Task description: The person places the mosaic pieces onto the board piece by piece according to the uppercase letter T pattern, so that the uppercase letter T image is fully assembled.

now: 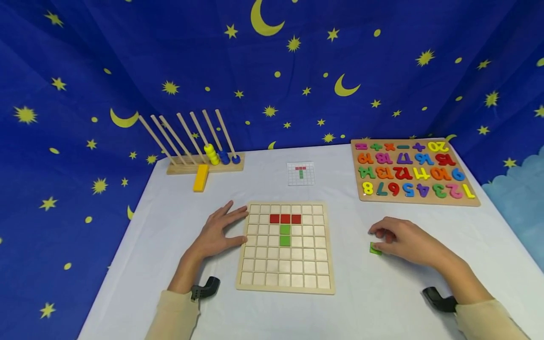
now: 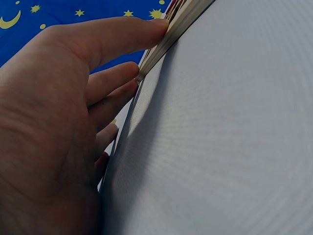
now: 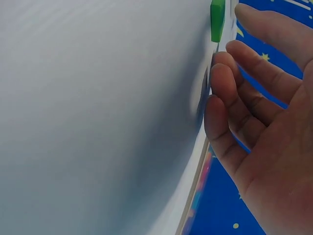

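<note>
A square wooden grid board (image 1: 260,265) lies at the middle of the table. Three red tiles (image 1: 285,218) form a row in its upper part, with two green tiles (image 1: 285,235) in a column below the middle one. At the board's left edge, my left hand (image 1: 216,233) touches the rim with thumb and fingertips, fingers spread. To the right of the board, my right hand (image 1: 405,242) hovers beside a loose green tile (image 1: 375,250) on the tablecloth. In the right wrist view a small gap shows between the thumb and that green tile (image 3: 217,20); the fingers are loosely bent.
A small pattern card (image 1: 301,174) with a red and green T lies behind the board. Back left stands a peg abacus (image 1: 206,160) with a yellow-orange block (image 1: 201,178) before it. A number puzzle board (image 1: 418,172) lies back right. A star-printed blue curtain (image 1: 297,71) hangs behind.
</note>
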The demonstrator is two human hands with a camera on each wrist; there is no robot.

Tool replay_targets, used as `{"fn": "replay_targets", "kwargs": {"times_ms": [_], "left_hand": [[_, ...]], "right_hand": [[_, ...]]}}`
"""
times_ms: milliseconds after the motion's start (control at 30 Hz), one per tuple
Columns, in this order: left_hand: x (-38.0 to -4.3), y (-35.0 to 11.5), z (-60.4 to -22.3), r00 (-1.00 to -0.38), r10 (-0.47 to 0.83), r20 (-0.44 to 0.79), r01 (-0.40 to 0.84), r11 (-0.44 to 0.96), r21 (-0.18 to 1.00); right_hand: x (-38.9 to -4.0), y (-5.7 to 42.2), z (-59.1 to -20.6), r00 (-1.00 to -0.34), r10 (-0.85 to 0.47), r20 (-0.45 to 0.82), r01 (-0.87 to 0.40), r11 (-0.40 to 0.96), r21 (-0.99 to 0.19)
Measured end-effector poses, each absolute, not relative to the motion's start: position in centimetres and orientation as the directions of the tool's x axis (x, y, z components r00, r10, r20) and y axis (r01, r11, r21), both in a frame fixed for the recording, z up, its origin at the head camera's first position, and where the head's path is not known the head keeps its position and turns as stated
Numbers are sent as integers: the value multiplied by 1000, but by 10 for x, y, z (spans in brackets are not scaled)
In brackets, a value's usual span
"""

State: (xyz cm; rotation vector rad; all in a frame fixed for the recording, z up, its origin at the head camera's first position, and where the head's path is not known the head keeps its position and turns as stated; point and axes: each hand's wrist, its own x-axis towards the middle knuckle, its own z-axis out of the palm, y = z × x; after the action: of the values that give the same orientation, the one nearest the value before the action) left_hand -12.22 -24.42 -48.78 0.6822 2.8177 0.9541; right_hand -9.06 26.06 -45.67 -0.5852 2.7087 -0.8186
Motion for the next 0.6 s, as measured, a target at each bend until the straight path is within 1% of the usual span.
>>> {"fn": "replay_targets", "kwargs": {"times_ms": [300,600], "left_hand": [[-122,-246,-490,-901,432,44,371,711,598],[-123,-245,-489,-898,435,58,380,705,599]], "right_hand": [[-84,261,-458,-874,-458,-163,-288,759,-584],[-84,259,-460,-868,-465,-177,-303,776,-554]]}}
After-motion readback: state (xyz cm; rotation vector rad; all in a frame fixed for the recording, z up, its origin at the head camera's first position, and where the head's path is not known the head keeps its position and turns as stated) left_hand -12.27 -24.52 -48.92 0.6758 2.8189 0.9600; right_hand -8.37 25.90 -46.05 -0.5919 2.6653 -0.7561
